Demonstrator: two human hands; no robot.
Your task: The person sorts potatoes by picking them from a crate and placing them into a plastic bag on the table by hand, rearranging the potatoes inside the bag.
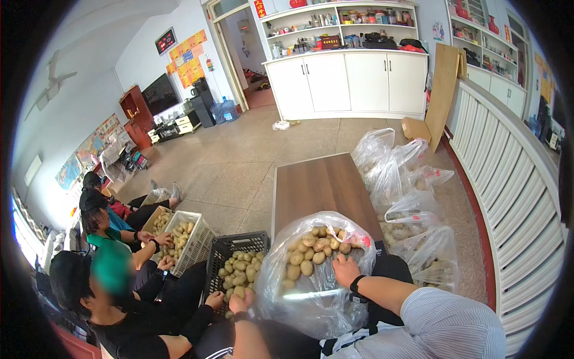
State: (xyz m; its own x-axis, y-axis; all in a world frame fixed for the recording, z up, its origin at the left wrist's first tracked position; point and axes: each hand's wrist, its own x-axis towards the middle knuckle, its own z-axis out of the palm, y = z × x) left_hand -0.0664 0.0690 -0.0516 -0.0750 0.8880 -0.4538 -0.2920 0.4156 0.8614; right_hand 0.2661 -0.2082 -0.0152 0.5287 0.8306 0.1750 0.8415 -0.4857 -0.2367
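Observation:
My right hand [345, 271] reaches into a large clear plastic bag [311, 305], its fingers bent and slightly apart at the edge of a pile of potatoes [307, 267]; I see nothing held in it. The bag lies open, partly on the brown table and partly over my lap. Over the near side of a black plastic crate [238, 238], my left hand [240, 303] is closed around a potato [239, 291]. More potatoes [241, 267] fill that crate. A co-worker's hand [214, 300] is just left of my left hand.
Co-workers sit in a row on the left, beside a white crate [206, 242] of potatoes and a box [149, 222]. The brown table [320, 185] stands ahead. Several plastic bags [391, 170] line the floor on the right, beside a white railing [508, 179]. White cabinets [347, 84] stand at the back.

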